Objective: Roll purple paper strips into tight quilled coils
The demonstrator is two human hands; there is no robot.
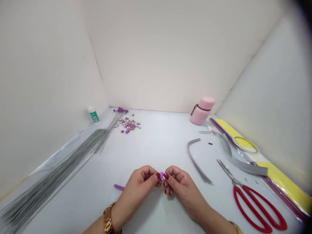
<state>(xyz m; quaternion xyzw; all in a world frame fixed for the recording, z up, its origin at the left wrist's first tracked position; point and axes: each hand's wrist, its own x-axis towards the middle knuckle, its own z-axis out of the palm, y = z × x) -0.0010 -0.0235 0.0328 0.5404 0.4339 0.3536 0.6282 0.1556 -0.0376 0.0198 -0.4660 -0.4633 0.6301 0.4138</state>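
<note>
Between my two hands, low in the middle of the head view, is a small purple folded paper star point(162, 175). My left hand point(143, 182) pinches its left side with thumb and finger. From the right, my right hand point(179, 183) pinches it too, the thumb against its edge. A purple paper strip point(119, 187) lies on the table, partly hidden behind my left hand. Farther back on the left sits a loose pile of purple, silver and pinkish paper stars point(130, 124).
A bundle of thin grey wires point(58, 169) spans the left, purple pieces point(120, 110) at its far end. A glue stick point(93, 115) stands behind. Right: pink flask point(202, 111), grey strips point(195, 159), red-handled scissors point(243, 191), tape roll point(254, 150), yellow paper sheets point(282, 185).
</note>
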